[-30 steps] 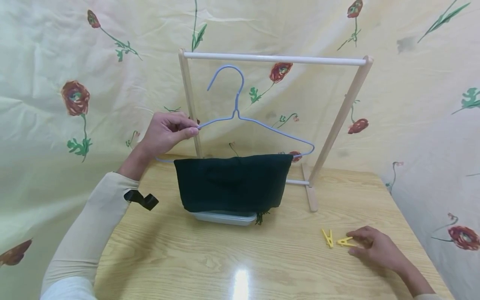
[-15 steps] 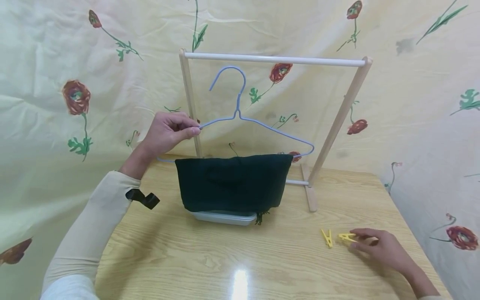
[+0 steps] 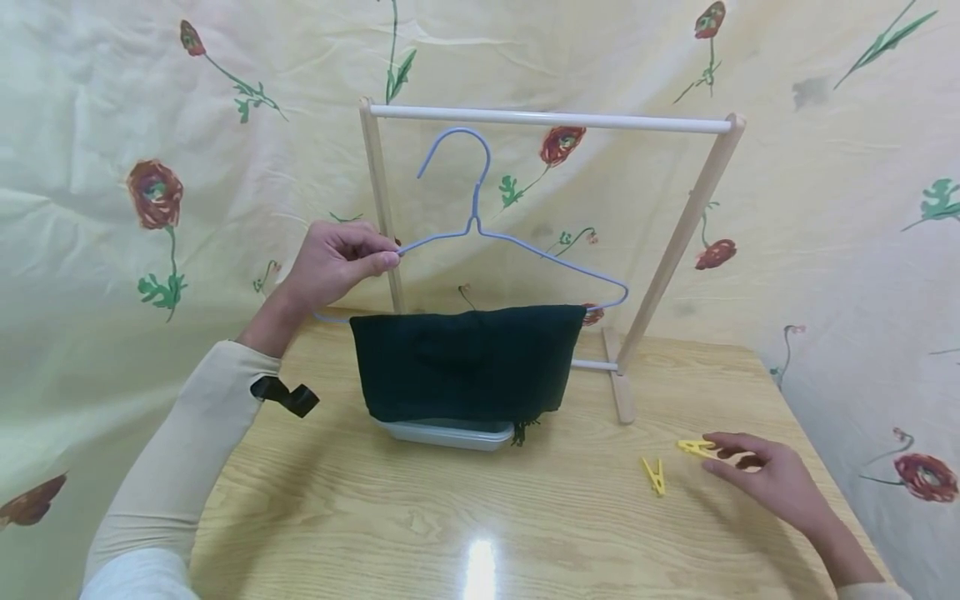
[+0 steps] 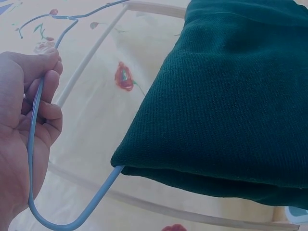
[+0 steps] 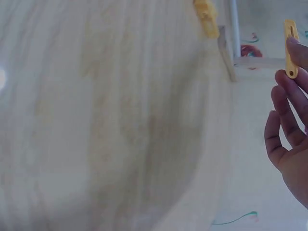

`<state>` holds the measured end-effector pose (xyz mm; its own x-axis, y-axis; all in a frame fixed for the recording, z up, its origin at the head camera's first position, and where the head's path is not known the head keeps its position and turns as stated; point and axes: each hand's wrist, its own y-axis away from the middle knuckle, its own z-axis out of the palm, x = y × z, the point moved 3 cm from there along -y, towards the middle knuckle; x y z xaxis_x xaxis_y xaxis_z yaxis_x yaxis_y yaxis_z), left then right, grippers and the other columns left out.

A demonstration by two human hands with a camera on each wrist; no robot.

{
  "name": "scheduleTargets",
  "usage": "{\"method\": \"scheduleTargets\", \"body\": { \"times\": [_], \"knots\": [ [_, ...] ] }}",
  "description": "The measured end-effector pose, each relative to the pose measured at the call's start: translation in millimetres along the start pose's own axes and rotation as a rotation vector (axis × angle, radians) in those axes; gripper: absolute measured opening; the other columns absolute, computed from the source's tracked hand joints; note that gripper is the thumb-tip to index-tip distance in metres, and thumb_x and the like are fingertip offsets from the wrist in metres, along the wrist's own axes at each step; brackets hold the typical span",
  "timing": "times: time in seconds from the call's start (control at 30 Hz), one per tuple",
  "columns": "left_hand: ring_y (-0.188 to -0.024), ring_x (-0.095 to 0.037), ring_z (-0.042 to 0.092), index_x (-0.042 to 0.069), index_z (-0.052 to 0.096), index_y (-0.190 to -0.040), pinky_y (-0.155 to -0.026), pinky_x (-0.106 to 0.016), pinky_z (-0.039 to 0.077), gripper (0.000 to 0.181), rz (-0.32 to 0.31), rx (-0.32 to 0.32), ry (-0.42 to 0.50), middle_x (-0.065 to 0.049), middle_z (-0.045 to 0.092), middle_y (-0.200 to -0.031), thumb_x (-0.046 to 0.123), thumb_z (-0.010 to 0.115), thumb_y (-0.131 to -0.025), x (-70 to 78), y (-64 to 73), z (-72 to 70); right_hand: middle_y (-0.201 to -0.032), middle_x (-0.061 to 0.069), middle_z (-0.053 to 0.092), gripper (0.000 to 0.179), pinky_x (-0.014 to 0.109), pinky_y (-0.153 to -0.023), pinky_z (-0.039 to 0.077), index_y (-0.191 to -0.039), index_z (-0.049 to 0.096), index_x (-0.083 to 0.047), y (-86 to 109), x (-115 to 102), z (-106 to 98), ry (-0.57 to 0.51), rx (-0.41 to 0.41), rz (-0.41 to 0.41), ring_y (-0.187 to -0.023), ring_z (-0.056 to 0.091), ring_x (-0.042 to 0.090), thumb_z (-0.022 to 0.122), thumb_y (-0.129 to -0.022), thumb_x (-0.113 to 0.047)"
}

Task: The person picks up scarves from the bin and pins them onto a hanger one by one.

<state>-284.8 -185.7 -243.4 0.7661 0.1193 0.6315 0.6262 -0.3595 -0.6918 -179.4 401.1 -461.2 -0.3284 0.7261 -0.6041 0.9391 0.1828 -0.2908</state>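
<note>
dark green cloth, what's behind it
Behind the cloth, the front edge of a pale tray shows below its hem, and the lower bar of the rack emerges at right. The cloth covers the rest of the tray, so any contents are hidden.

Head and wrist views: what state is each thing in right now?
Hanger: held up, not hung on the rack
Cloth: folded over the hanger's lower bar
Left hand: pinching the hanger
Right hand: pinching one clothespin
Other clothespin: lying on the table
Rack: standing upright
Tray: partly hidden by the cloth
</note>
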Motion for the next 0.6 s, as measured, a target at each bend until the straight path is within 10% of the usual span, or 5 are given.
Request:
{"method": "scheduleTargets", "body": {
  "times": [0.6],
  "knots": [
    [-0.06,-0.013,0.047,-0.012,0.075,-0.093,-0.054,-0.022,0.04,0.01,0.009,-0.002,0.002,0.0,0.067,-0.074,-0.017,0.07,-0.086,-1.3,-0.7,-0.2,-0.095,-0.007,0.071,0.041,0.011,-0.068,0.049,-0.116,0.073,0.0,-32.3,-48,-13,-0.159,0.149,-0.168,-0.081,0.063,0.001,0.077,-0.079,0.016]
  ]
}}
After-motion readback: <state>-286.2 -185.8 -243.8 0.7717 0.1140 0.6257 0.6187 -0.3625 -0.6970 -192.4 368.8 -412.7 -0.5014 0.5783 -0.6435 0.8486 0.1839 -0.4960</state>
